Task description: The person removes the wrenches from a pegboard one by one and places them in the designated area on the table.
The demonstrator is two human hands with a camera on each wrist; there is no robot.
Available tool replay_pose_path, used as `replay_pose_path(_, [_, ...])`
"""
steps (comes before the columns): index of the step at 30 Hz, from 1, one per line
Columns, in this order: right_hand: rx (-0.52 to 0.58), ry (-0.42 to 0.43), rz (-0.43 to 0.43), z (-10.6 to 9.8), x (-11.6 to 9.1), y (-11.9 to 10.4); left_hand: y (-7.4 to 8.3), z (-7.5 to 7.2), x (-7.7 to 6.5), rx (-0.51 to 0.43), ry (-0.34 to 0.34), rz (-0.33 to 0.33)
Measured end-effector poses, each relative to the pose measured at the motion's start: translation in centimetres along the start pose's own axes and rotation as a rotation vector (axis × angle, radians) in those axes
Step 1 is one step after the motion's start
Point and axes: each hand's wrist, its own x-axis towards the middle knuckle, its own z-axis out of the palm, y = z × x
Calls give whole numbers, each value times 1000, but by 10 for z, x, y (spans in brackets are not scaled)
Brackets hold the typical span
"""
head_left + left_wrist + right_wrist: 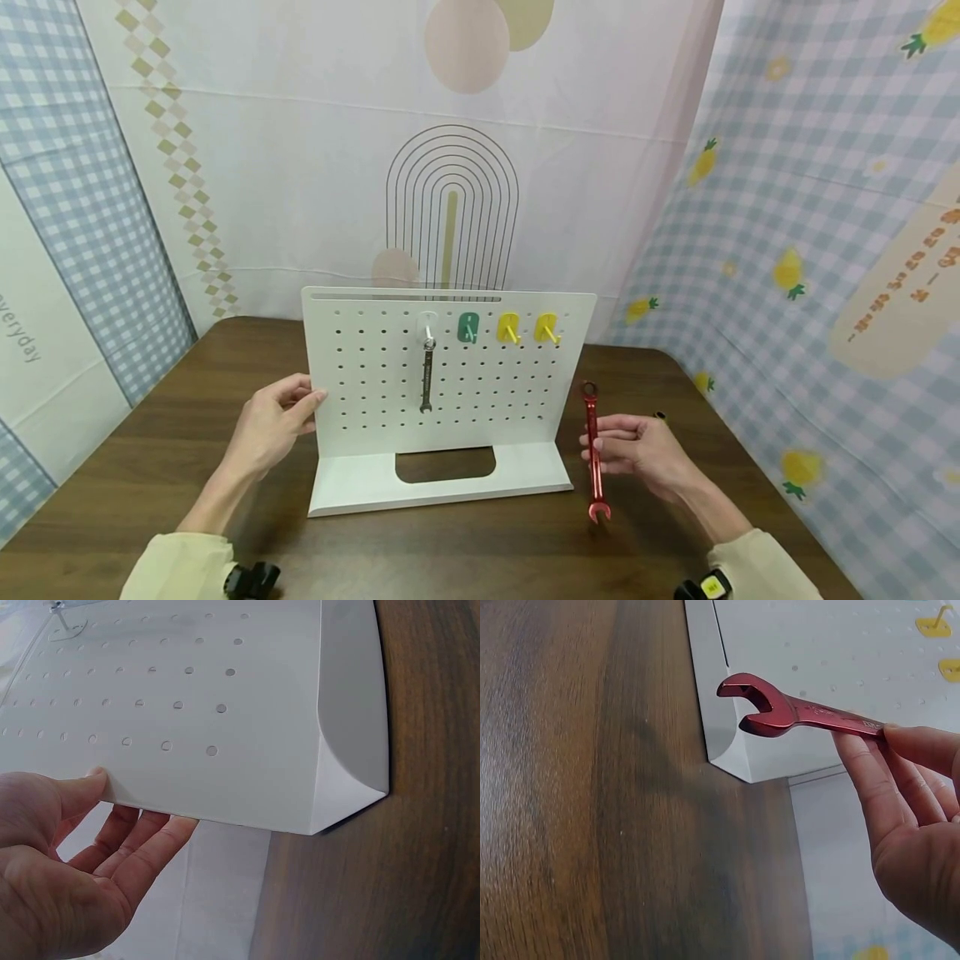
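Observation:
A white pegboard [367, 392] stands upright on its flat foot. My left hand [272, 423] pinches its left edge, the thumb on the front face and the fingers behind, as the left wrist view also shows. To the right of the board, my right hand [645, 450] holds a red combination wrench [593, 450] between thumb and fingers. The wrench's ring end points up and its open end [761, 705] down, above the table. A dark combination wrench [427, 375] hangs by its ring end from a white hook [427, 325] on the board.
One green hook [468, 327] and two yellow hooks, one of them the far-right hook [547, 327], sit along the board's top with nothing on them. A small dark object [660, 416] shows behind my right hand. Cloth curtains [300, 167] surround the brown wooden table [420, 550].

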Motion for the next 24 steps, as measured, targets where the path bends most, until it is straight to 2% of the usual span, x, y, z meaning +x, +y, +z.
replay_pose_path(16, [-23, 32, 60, -19, 0, 5, 1, -1, 1, 6, 3, 18])
replay_pose_path(24, [-26, 60, 99, -29, 0, 13, 1, -1, 0, 4, -1, 4])
